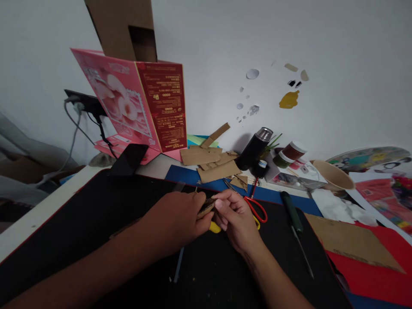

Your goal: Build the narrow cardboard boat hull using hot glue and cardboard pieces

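Note:
Between my two hands is a small piece of brown cardboard (206,208), its corrugated edge facing up. My left hand (180,212) is closed around its left side, fingers and thumb pinching it. The thumb and fingers of my right hand (233,216) pinch the right end of the same piece. Just under the hands a yellow object (215,227) shows in part; its kind is hidden. Beyond my right hand lie scissors with red handles (260,211). A thin greyish strip (179,265) rests on the black mat (219,274) below my hands.
Cardboard scraps (219,168) are piled behind the hands, beside a black thermos (254,150). To the right lie a green-handled screwdriver-like tool (293,219) and a cardboard sheet (350,242) on red paper. A phone (129,159) and an upright pink folder-like box (128,103) stand at back left.

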`<state>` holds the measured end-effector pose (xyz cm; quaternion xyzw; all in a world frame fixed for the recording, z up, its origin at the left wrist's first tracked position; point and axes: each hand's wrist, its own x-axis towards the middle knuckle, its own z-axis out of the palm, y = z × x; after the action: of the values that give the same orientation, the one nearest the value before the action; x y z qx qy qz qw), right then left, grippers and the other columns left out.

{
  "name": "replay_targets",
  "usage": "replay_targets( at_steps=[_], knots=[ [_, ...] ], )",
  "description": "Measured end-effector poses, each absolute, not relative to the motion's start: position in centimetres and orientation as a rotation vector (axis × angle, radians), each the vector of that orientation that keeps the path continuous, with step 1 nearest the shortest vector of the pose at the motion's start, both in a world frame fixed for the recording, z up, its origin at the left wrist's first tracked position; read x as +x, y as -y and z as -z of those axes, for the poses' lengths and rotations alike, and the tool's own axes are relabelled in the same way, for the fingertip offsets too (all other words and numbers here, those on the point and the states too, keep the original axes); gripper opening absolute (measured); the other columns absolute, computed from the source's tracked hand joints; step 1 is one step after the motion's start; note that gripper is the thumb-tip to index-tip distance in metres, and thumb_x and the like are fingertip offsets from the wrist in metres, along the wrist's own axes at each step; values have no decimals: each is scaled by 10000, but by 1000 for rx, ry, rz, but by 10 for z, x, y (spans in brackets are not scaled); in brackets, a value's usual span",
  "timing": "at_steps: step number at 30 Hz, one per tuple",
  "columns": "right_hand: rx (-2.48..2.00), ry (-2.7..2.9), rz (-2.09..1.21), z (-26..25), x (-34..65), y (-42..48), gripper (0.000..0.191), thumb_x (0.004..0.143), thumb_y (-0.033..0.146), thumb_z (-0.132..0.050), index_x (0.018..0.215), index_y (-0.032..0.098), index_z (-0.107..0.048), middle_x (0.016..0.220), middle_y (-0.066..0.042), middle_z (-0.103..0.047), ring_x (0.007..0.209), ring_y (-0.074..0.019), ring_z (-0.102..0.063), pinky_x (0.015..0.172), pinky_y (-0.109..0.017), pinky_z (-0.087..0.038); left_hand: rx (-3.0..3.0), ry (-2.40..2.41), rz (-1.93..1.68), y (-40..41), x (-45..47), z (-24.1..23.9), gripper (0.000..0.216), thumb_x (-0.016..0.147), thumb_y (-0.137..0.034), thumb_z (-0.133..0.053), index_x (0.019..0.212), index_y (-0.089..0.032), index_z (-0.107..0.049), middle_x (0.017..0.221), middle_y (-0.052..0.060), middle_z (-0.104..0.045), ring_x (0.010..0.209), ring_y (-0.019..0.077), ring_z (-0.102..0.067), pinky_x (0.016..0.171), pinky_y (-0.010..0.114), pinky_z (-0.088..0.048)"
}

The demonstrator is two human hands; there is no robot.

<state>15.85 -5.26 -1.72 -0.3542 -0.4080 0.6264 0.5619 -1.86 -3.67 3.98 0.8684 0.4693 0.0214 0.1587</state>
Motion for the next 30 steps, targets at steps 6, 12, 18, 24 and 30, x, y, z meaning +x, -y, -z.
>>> replay_targets(
  at_steps=[6, 12, 18, 24, 30],
  knots=[
    [-809, 954, -1486, 17, 158, 52, 218, 848, 375, -880, 896, 204, -753, 491, 108, -459, 404, -52, -314, 420, -184, -272, 2480, -1361, -34, 36, -17, -43, 332, 1040, -418, -461, 1100, -165, -668, 1007, 117, -778, 943, 350, -760, 776, 461, -558],
    [-816, 942, -1487, 16, 158, 52, 222, 844, 372, -883, 902, 198, -758, 491, 104, -462, 407, -55, -311, 415, -180, -274, 2495, -1372, -41, 37, -17, -43, 326, 1045, -393, -466, 1116, -152, -674, 1008, 127, -778, 943, 362, -765, 786, 478, -572],
    [-814, 952, -1505, 17, 157, 52, 243, 843, 391, -879, 911, 202, -741, 493, 107, -455, 407, -59, -314, 422, -186, -292, 2529, -1357, -64, 37, -17, -44, 321, 1032, -382, -493, 1095, -139, -694, 982, 147, -780, 928, 373, -768, 775, 485, -584],
    [-796, 939, -1515, 17, 157, 52, 254, 834, 394, -889, 912, 201, -745, 501, 105, -463, 409, -58, -326, 420, -183, -288, 2553, -1372, -20, 38, -15, -47, 316, 1040, -375, -482, 1098, -144, -690, 997, 143, -780, 952, 382, -766, 811, 517, -589],
    [-801, 945, -1495, 17, 157, 52, 247, 841, 387, -890, 904, 195, -748, 507, 99, -481, 412, -53, -337, 421, -176, -283, 2576, -1372, -28, 37, -15, -44, 319, 1043, -376, -468, 1086, -146, -685, 991, 140, -782, 930, 365, -769, 783, 487, -586]
  ],
)
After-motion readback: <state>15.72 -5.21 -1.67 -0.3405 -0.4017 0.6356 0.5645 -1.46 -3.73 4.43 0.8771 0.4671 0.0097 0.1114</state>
